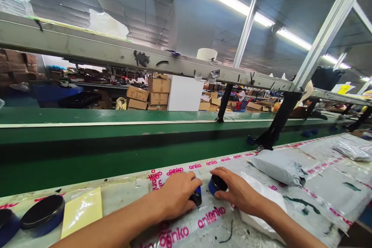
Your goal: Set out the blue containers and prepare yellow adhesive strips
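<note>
My left hand (178, 193) is closed over a dark blue and black piece (198, 197), mostly hidden under the fingers, at the work surface. Just right of it, the fingers and thumb of my right hand (236, 189) grip a round blue piece with a black top (215, 186). A narrow gap separates the two pieces. Farther left, a larger round blue piece with a shiny black top (43, 214) lies beside a glossy yellow sheet (83, 209), and a similar piece (8, 225) is cut by the frame edge.
Plastic printed with pink lettering covers the work surface (209, 224). A white sheet (261, 205) lies under my right forearm, near a grey plastic package (277, 167). Beyond runs a green conveyor belt (87, 170). A metal shelf beam (116, 52) on black-wrapped posts (277, 120) crosses above.
</note>
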A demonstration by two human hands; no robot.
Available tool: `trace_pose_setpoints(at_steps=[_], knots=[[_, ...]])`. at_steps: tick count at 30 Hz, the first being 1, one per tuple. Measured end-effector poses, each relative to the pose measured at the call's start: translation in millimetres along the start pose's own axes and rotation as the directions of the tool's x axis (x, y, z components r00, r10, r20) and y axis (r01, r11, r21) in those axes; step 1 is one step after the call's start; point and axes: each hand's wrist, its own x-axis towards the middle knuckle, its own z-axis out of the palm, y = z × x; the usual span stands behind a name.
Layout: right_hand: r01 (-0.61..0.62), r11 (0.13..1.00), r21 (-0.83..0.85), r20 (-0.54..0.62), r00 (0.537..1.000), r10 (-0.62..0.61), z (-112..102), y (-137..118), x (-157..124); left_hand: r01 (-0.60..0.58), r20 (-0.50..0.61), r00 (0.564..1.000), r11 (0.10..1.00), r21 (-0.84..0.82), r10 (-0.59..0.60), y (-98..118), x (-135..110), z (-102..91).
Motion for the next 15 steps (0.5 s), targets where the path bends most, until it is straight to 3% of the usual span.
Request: trace_pose_setpoints(at_steps=[6,11,15], knots=[[-0.028,0.998,0.063,-0.035,0.999,0.030,-2,-6,10,0.162,-0.039,0.986,0.986,-0.028,-0.163,-11,21,-8.6],[-0.013,0.997,0.079,0.014,1.000,0.012,-2,-12,11,0.261,-0.076,0.962,0.965,-0.021,-0.262,-12,17,-9.5],[-0.041,0.996,0.081,0.026,0.999,0.039,-21,-2,19,0.294,-0.059,0.953,0.955,-0.049,-0.296,-4,9,-8.7]])
